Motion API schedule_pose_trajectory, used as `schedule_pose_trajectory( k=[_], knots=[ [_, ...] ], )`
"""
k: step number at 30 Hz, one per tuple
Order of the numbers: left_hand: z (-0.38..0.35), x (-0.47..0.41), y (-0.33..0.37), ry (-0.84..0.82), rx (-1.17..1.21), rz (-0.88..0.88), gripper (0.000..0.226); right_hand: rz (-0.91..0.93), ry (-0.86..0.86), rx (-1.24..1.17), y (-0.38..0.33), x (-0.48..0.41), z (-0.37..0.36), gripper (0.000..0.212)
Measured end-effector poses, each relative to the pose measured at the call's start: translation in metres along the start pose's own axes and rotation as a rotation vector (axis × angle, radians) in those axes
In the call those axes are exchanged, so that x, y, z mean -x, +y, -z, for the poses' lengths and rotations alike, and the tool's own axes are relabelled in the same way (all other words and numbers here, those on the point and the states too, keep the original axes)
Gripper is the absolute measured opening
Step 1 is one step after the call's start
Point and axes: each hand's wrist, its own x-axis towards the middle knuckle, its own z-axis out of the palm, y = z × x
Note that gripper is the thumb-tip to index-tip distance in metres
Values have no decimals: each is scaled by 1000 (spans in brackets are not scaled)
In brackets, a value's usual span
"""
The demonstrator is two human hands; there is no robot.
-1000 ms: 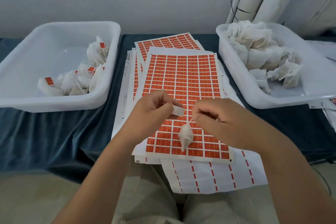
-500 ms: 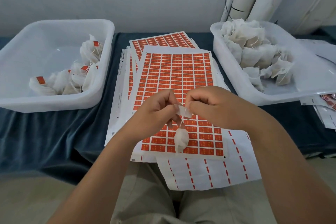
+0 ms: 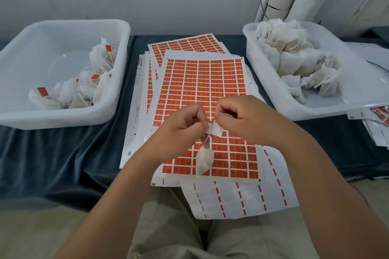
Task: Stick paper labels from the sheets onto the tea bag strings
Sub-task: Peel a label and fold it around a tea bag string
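Note:
Above the top sheet of orange labels point(image 3: 202, 82), my left hand point(image 3: 179, 128) and my right hand point(image 3: 246, 120) meet fingertip to fingertip. Between them is a small paper label point(image 3: 214, 130), its white back toward me; both hands pinch it. A thin string runs down from the label to a white tea bag point(image 3: 203, 162) that dangles over the sheet's lower rows. Whether the label is folded around the string I cannot tell.
A white bin point(image 3: 63, 120) on the left holds several labelled tea bags point(image 3: 84, 88). A white bin point(image 3: 265, 82) on the right holds a pile of plain tea bags point(image 3: 294, 59). More label sheets lie stacked under the top one; a used sheet point(image 3: 242, 200) overhangs my lap.
My hands came together: the right hand moved left to the label held by the left hand. The tea bag still hangs below. The camera view shifted slightly.

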Motion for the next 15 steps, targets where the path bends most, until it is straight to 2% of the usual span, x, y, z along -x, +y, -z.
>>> schedule_pose_trajectory(
  k=[5,8,10,12,15],
  knots=[
    [-1,2,2,13,62,20,12,-5,121,-101,-2,-1,-8,16],
    [-1,4,1,31,114,56,21,5,193,-191,-2,1,-14,15],
    [-2,0,-2,77,167,177,36,2,224,-240,-2,2,-20,14],
    [-5,-4,-4,165,247,336,37,-11,254,-299,-1,4,-26,14],
    [-9,3,-7,245,246,356,34,-27,275,-379,-1,6,-32,14]
  ],
)
